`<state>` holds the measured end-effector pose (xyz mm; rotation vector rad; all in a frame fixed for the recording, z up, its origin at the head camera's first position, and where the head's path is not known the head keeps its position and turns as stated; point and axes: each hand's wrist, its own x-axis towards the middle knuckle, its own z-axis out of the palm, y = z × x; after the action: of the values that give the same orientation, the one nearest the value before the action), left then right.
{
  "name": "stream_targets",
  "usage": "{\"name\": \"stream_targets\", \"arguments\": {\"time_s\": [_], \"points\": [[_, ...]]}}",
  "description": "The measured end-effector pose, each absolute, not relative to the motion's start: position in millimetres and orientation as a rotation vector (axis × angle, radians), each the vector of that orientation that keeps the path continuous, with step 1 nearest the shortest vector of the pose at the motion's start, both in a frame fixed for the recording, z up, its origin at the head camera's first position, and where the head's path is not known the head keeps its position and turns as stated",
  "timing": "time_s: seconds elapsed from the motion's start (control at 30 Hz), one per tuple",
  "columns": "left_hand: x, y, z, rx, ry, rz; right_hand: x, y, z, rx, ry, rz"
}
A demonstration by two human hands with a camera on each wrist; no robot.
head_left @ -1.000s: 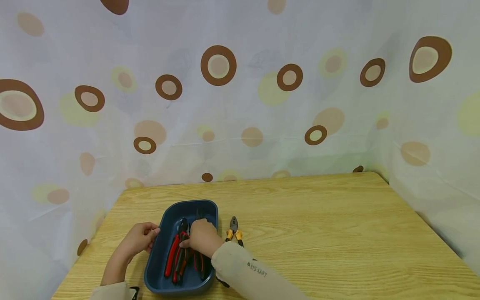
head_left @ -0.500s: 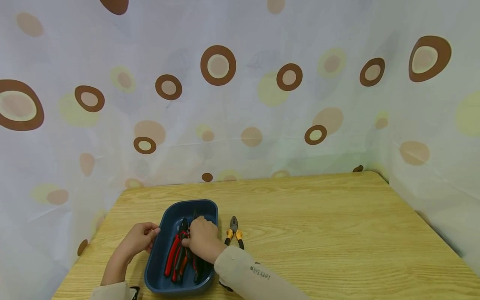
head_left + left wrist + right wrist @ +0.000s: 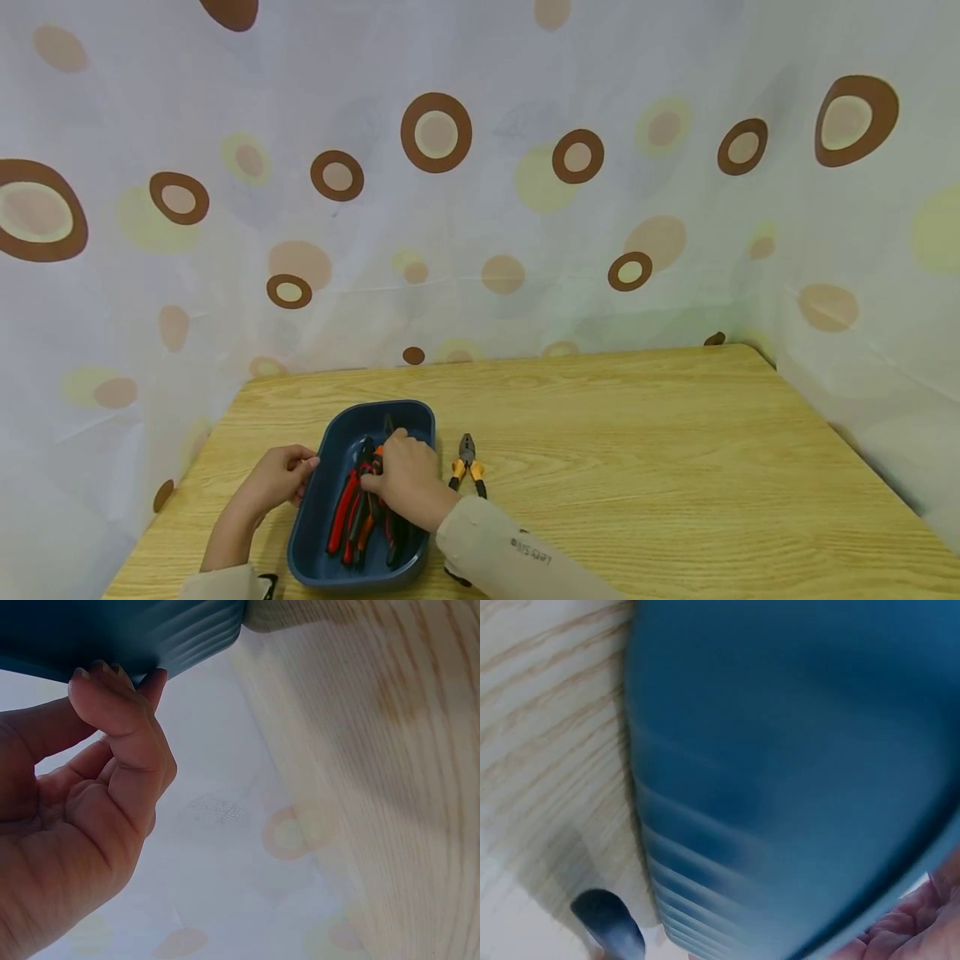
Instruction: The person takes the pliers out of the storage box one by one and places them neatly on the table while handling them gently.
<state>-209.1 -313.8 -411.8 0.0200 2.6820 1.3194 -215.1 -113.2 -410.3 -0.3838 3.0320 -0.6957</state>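
A dark blue box (image 3: 303, 542) stands on the table, with several pliers lying inside. My left hand (image 3: 277, 479) holds the box's left rim between thumb and fingertips; in the left wrist view its fingertips meet the blue wall (image 3: 112, 637). Inside the box, my right hand (image 3: 408, 479) grips pliers whose dark pointed jaws show ahead of the knuckles; most of them is hidden under the palm. Left of that hand lie red-handled pliers (image 3: 343, 512). In the right wrist view only part of the right hand (image 3: 915, 926) shows behind the box wall.
Pliers with yellow-and-black handles (image 3: 467, 462) lie on the wooden table (image 3: 637, 467), just right of the box. The right forearm covers part of the table there. A patterned curtain (image 3: 480, 208) hangs behind and along the sides.
My right hand has shifted slightly back within the box, and the dark handle ends below it have moved left. The left hand stays at the rim.
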Motion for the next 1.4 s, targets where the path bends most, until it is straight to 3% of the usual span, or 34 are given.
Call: {"name": "stream_targets", "arguments": {"time_s": [0.5, 1.4], "points": [[-208, -317, -415, 0.017, 2.688, 1.313, -203, -90, -388, -0.522, 2.948, -1.015], [-209, -314, -412, 0.023, 2.689, 1.297, -202, -12, -376, -0.374, 2.976, -1.259]]}}
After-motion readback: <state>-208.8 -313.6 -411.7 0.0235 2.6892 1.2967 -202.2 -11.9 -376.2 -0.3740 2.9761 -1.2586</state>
